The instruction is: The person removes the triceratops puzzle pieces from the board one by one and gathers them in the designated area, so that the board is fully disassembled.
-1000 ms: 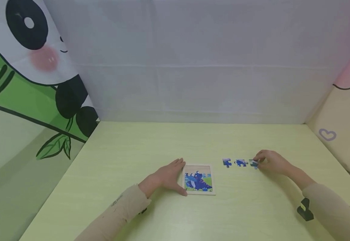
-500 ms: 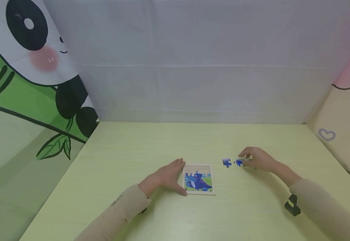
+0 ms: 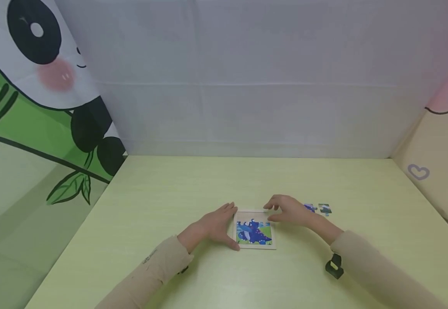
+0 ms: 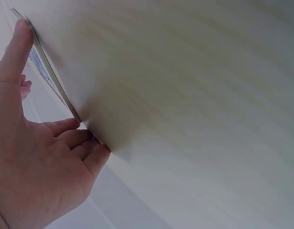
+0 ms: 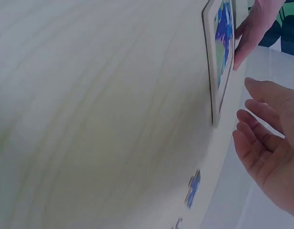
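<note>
A square, pale-framed jigsaw puzzle (image 3: 254,246) lies flat on the table, its lower part filled with a blue dinosaur picture and the strip along the top bare wood. My left hand (image 3: 217,227) is spread along its left side, thumb at the near corner and fingertips at the far corner. Over the puzzle's far right corner hovers my right hand (image 3: 287,210), fingers loosely bent, with nothing showing between them in the right wrist view. Two loose jigsaw pieces, a blue one (image 3: 310,207) and a darker one (image 3: 324,209), lie beyond that hand. The right wrist view also shows a blue piece (image 5: 193,188) near the frame.
The pale yellow-green table (image 3: 193,184) meets a grey-white cloth backdrop (image 3: 224,107) at its far edge. A panda print (image 3: 59,64) covers the left side, and a cream panel with a heart (image 3: 418,172) stands at the right.
My right hand has let go of the rightmost jigsaw piece and swept left, past the other pieces, to the puzzle's far right corner. The left hand and the puzzle stay put.
</note>
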`<state>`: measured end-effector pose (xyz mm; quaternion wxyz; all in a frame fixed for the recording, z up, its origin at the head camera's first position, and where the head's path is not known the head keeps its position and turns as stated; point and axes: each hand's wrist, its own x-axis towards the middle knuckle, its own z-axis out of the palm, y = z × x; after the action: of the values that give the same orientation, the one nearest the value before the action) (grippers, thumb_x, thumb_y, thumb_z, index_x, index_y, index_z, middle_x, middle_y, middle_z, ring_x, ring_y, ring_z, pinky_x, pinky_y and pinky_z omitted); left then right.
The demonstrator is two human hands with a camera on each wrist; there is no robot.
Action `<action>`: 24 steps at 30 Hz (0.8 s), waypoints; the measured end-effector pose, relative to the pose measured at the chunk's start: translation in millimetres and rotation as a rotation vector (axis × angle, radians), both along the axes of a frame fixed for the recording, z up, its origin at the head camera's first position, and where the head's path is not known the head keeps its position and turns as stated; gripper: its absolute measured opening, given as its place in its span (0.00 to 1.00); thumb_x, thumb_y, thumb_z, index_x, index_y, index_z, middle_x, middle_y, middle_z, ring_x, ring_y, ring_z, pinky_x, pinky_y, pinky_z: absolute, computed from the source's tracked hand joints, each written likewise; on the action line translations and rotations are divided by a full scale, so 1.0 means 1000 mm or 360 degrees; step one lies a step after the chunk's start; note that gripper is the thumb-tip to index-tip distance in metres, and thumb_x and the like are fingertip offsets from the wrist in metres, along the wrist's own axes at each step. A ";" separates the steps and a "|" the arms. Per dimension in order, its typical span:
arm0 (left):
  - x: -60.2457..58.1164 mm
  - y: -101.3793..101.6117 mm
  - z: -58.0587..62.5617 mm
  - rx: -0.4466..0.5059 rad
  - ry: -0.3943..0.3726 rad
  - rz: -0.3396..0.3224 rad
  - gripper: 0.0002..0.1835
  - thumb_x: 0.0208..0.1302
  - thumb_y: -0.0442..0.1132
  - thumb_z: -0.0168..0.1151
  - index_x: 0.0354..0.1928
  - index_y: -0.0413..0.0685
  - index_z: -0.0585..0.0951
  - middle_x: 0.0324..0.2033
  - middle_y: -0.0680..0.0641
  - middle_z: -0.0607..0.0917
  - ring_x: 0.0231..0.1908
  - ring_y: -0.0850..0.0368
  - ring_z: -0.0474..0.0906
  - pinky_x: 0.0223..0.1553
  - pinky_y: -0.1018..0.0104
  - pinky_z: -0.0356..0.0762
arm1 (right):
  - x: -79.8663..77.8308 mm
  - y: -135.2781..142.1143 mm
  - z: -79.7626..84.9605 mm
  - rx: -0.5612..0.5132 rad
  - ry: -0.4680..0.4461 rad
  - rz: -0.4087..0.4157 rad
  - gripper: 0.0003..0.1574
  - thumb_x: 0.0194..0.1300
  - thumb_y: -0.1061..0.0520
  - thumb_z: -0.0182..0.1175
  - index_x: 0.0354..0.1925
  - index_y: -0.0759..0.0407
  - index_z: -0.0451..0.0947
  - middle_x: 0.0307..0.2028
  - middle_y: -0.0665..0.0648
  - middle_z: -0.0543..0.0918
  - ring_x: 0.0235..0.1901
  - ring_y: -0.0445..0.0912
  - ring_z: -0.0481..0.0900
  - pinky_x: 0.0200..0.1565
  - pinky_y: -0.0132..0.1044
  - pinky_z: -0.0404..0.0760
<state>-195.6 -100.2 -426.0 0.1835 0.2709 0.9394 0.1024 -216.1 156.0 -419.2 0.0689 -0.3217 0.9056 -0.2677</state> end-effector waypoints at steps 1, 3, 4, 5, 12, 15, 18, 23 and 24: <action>0.000 0.000 0.000 0.0004 -0.0002 0.0002 0.62 0.36 0.68 0.67 0.69 0.42 0.51 0.69 0.44 0.49 0.69 0.50 0.42 0.66 0.56 0.50 | 0.001 -0.006 0.001 -0.0011 -0.0031 0.0002 0.18 0.54 0.58 0.65 0.44 0.62 0.80 0.39 0.54 0.81 0.37 0.46 0.76 0.37 0.37 0.78; 0.000 0.000 0.001 0.0009 -0.0007 0.0006 0.62 0.36 0.68 0.67 0.69 0.42 0.51 0.69 0.44 0.49 0.69 0.50 0.42 0.66 0.55 0.50 | 0.004 -0.017 0.001 -0.0037 -0.0068 0.0006 0.18 0.54 0.58 0.65 0.44 0.62 0.80 0.38 0.54 0.81 0.36 0.45 0.75 0.38 0.37 0.77; 0.000 0.000 0.001 0.0010 -0.0009 0.0008 0.62 0.36 0.68 0.68 0.69 0.42 0.51 0.69 0.43 0.49 0.69 0.50 0.42 0.66 0.55 0.50 | 0.005 -0.022 0.000 -0.0053 -0.0096 0.0001 0.18 0.53 0.59 0.65 0.44 0.63 0.80 0.38 0.54 0.81 0.35 0.44 0.75 0.38 0.36 0.77; -0.001 0.000 0.000 0.0010 -0.0009 0.0010 0.62 0.36 0.68 0.67 0.69 0.42 0.51 0.69 0.43 0.49 0.69 0.50 0.42 0.66 0.55 0.51 | 0.005 -0.027 -0.001 -0.0064 -0.0121 -0.0001 0.18 0.53 0.59 0.65 0.44 0.63 0.81 0.37 0.53 0.81 0.34 0.43 0.74 0.37 0.34 0.77; -0.001 0.000 0.000 0.0010 -0.0006 0.0002 0.61 0.37 0.67 0.67 0.69 0.43 0.52 0.69 0.43 0.49 0.69 0.50 0.42 0.66 0.55 0.52 | 0.008 -0.048 -0.010 -0.0063 -0.0181 0.0002 0.20 0.52 0.57 0.67 0.44 0.62 0.81 0.33 0.49 0.79 0.30 0.40 0.71 0.34 0.29 0.75; -0.001 -0.001 0.000 0.0020 -0.0008 -0.0003 0.61 0.38 0.67 0.67 0.69 0.42 0.52 0.69 0.43 0.50 0.69 0.49 0.43 0.65 0.54 0.53 | 0.009 -0.053 -0.012 -0.0067 -0.0162 0.0033 0.19 0.52 0.57 0.67 0.43 0.63 0.81 0.32 0.50 0.79 0.30 0.40 0.72 0.33 0.30 0.75; -0.001 -0.001 0.001 0.0031 -0.0010 -0.0006 0.60 0.38 0.66 0.67 0.69 0.41 0.52 0.69 0.42 0.50 0.69 0.49 0.43 0.65 0.54 0.53 | 0.010 -0.057 -0.014 -0.0051 -0.0168 0.0054 0.19 0.52 0.57 0.67 0.43 0.63 0.81 0.32 0.50 0.78 0.30 0.40 0.72 0.34 0.29 0.75; 0.000 -0.001 0.001 0.0037 -0.0006 -0.0014 0.60 0.38 0.66 0.68 0.68 0.41 0.53 0.69 0.42 0.50 0.69 0.48 0.43 0.65 0.54 0.54 | 0.014 -0.061 -0.015 -0.0068 -0.0185 0.0054 0.16 0.52 0.59 0.66 0.41 0.63 0.81 0.31 0.50 0.77 0.30 0.40 0.72 0.34 0.29 0.75; 0.000 -0.001 0.002 0.0039 -0.0007 -0.0015 0.60 0.38 0.66 0.68 0.68 0.40 0.53 0.69 0.42 0.51 0.69 0.48 0.43 0.65 0.54 0.54 | 0.014 -0.062 -0.015 -0.0077 -0.0185 0.0054 0.16 0.52 0.59 0.66 0.41 0.63 0.81 0.31 0.50 0.77 0.30 0.41 0.72 0.34 0.29 0.75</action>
<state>-195.2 -101.4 -424.2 0.1827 0.2774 0.9364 0.1136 -201.7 94.4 -433.9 0.1181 -0.3224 0.8878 -0.3064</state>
